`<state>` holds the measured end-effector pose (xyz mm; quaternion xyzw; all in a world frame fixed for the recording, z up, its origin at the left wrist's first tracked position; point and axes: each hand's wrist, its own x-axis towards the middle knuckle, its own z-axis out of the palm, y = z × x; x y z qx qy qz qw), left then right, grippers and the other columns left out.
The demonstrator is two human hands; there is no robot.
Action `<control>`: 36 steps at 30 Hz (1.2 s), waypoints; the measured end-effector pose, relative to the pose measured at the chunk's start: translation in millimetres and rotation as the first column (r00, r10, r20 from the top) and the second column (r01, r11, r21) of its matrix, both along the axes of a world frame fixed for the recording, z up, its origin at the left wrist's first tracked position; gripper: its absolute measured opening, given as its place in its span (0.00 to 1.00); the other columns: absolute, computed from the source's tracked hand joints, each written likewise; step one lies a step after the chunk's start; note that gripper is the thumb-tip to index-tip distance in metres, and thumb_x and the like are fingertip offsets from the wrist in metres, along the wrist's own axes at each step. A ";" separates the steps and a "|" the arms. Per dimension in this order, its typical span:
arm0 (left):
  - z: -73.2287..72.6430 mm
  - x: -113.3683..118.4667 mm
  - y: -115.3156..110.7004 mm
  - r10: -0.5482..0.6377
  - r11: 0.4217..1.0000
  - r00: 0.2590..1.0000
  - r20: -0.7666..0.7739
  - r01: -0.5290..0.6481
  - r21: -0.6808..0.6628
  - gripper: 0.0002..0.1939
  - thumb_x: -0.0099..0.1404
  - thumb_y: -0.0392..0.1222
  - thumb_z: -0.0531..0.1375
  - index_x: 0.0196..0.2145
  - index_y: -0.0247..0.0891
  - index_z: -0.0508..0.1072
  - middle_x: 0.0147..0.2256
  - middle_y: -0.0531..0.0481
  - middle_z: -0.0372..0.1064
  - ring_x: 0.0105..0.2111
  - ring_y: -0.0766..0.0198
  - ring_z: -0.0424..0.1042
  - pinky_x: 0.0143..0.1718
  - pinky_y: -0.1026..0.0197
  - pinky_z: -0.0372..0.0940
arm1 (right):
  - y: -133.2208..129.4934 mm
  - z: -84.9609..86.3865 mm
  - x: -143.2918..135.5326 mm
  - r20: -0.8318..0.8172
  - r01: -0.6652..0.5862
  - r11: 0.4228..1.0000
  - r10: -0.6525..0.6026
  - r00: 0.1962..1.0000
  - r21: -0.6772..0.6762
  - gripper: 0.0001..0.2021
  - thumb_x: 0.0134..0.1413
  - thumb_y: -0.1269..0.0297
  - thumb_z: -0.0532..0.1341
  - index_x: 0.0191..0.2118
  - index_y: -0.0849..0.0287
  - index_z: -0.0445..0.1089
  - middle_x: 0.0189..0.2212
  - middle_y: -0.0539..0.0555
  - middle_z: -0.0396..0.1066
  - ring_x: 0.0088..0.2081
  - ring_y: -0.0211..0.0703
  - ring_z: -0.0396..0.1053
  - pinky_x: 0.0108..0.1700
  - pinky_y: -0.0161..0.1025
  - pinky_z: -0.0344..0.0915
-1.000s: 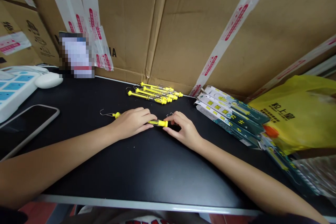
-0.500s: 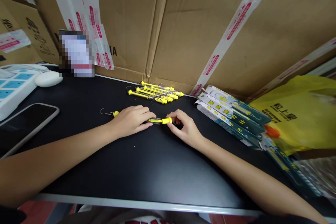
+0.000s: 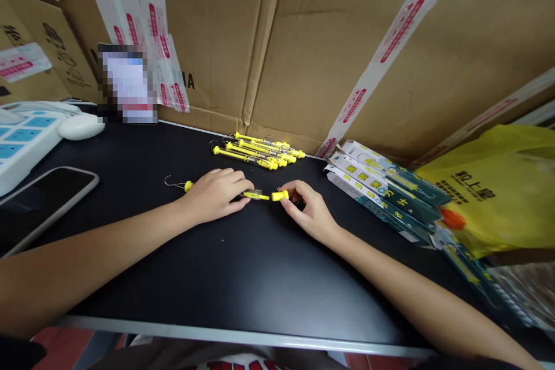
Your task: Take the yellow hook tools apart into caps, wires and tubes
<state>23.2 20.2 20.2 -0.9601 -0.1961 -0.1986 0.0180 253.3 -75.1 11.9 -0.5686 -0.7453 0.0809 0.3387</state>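
Two bare hands worked over a black counter [image 3: 260, 295], a slim yellow spring scale [image 3: 259, 196] between them. The left hand [image 3: 219, 196] was closed over the scale's middle, thumb and fingers wrapped about the body, while its wire hook [image 3: 174, 183] poked out on the far side of the knuckles. The right hand [image 3: 311, 211] pinched a short yellow cap [image 3: 278, 196] between thumb and fingertips, just apart from the scale's clear end and roughly in line with it.

Behind the hands, a cluster of similar yellow scales [image 3: 255, 151] lay side by side near foot-of-wall cardboard [image 3: 217, 40] bound with red-and-white tape. To the right, printed boxes [image 3: 390, 193] leaned in an overlapping row beside a crumpled yellow bag [image 3: 485, 191] with dark lettering. At left, a dark-screened phone [image 3: 47, 205] lay face up near a white power strip [image 3: 32, 147] with blue sockets, and a rounded white object [image 3: 81, 126] sat against the strip's edge.
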 end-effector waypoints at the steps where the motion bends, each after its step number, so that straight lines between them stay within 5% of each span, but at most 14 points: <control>1: -0.2 0.1 0.1 0.004 1.000 1.000 0.000 -0.004 -0.001 0.11 0.66 0.44 0.54 0.43 0.40 0.70 0.38 0.50 0.69 0.38 0.61 0.67 0.39 0.60 0.58 | -0.1 -0.1 0.2 -0.003 0.002 1.000 -0.002 1.000 -0.002 0.06 0.56 0.66 0.56 0.40 0.57 0.65 0.31 0.51 0.66 0.31 0.39 0.62 0.35 0.37 0.61; 6: 1.4 1.4 -3.1 -0.010 1.000 0.999 0.053 0.010 -0.005 0.13 0.64 0.45 0.56 0.45 0.40 0.69 0.41 0.50 0.68 0.41 0.60 0.67 0.43 0.57 0.58 | -1.4 0.2 -0.2 -0.031 -0.032 0.999 0.032 0.999 0.001 0.06 0.57 0.65 0.56 0.40 0.58 0.66 0.31 0.52 0.65 0.31 0.39 0.62 0.35 0.36 0.61; 15: 3.7 4.3 -16.4 -0.211 0.976 0.960 0.187 0.195 0.098 0.09 0.68 0.41 0.52 0.37 0.40 0.72 0.35 0.52 0.69 0.38 0.64 0.67 0.44 0.60 0.58 | -5.5 0.4 -6.5 -0.082 -0.108 0.993 0.104 0.991 -0.042 0.05 0.58 0.63 0.57 0.38 0.57 0.66 0.30 0.51 0.65 0.30 0.39 0.62 0.33 0.37 0.61; 24: 4.2 6.6 -23.7 -0.056 0.973 0.963 0.265 0.112 -0.200 0.06 0.65 0.42 0.57 0.36 0.40 0.72 0.34 0.54 0.68 0.37 0.65 0.67 0.41 0.61 0.56 | -8.4 -2.3 -7.6 -0.097 -0.153 0.987 0.157 0.983 0.053 0.07 0.55 0.65 0.60 0.41 0.56 0.65 0.32 0.52 0.66 0.31 0.38 0.62 0.32 0.37 0.62; 36: 0.5 5.6 -15.7 -0.046 0.996 0.978 0.205 0.062 -0.071 0.06 0.65 0.40 0.55 0.36 0.40 0.72 0.37 0.52 0.68 0.40 0.63 0.65 0.47 0.57 0.54 | -12.5 13.7 -9.2 0.322 -0.327 0.925 0.255 0.912 0.193 0.15 0.50 0.75 0.58 0.45 0.57 0.62 0.34 0.55 0.68 0.34 0.43 0.64 0.37 0.43 0.64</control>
